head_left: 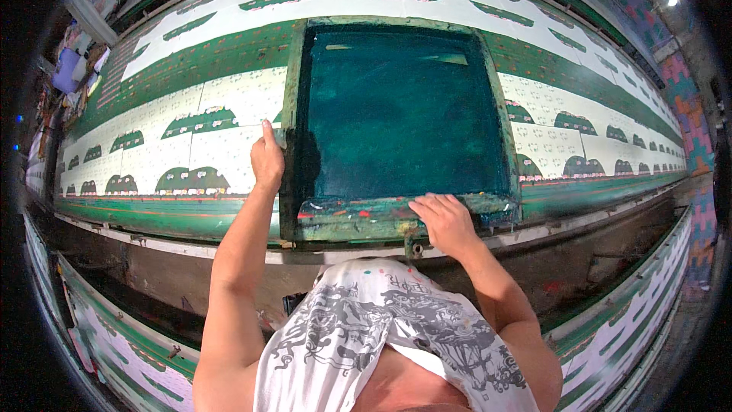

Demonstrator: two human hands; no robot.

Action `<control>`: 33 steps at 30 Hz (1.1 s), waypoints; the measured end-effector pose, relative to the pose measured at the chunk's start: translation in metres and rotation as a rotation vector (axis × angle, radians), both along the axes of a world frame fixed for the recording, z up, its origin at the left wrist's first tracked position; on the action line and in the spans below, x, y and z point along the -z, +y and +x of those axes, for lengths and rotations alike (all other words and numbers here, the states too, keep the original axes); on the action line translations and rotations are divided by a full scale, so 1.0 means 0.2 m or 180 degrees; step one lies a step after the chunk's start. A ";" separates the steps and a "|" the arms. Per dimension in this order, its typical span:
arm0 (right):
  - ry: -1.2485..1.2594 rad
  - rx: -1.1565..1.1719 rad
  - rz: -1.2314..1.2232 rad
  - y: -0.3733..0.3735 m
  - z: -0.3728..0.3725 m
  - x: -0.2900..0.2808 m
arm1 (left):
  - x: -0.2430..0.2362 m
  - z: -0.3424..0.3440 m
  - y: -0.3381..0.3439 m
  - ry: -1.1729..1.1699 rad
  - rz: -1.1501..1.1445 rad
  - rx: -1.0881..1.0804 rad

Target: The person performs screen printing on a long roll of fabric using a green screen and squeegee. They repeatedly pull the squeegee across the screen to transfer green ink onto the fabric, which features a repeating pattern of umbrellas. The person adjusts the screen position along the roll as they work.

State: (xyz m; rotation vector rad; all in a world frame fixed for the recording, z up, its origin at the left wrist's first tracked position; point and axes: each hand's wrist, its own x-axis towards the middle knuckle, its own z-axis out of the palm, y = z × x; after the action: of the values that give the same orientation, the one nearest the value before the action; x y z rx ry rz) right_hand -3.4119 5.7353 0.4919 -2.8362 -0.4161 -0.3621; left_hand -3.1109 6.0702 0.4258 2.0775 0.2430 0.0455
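Observation:
A large screen-printing frame (291, 69) with a dark teal mesh (404, 114) lies on the long printing table in front of me. My left hand (267, 159) is at the frame's left side, thumb pointing up and fingers curled against the edge; some fingertips are hidden. Along the near side of the mesh lies a paint-smeared bar that looks like a squeegee (354, 207), stained teal and red. Over its top, right of the middle, my right hand (444, 223) rests with its fingers bent and close together.
White fabric pieces (229, 95) printed with small patterns cover the green table (206, 53) on both sides of the frame, with dark green arched gaps between them. A metal rail (191, 248) runs along the near edge. Similar tables (137, 351) stand behind me. Purple and other clutter (69, 69) sits far left.

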 end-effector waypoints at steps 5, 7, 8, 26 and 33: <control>0.1240 0.0340 -0.0348 0.02 0.22 -0.09 | -0.05 -0.04 -0.02 -0.0193 0.0033 0.0023; 0.1508 0.0359 -0.0307 0.01 0.27 -0.16 | -0.06 -0.05 -0.03 -0.0504 -0.0031 0.0027; 0.1516 0.0343 -0.0311 0.01 0.27 -0.19 | -0.06 -0.06 -0.03 -0.0534 -0.0035 0.0043; -0.0070 0.0352 -0.0383 0.10 0.15 0.11 | 0.07 0.00 -0.03 -0.0883 0.0233 -0.0245; -0.0448 0.0348 -0.0511 -0.09 0.63 0.17 | 0.06 -0.01 -0.02 -0.0991 0.0207 -0.0329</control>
State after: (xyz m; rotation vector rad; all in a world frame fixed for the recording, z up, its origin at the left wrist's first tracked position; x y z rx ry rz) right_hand -3.2867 5.7178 0.4572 -3.0085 -0.3314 -0.5774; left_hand -3.1138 6.0660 0.4148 2.0865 0.1587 0.4409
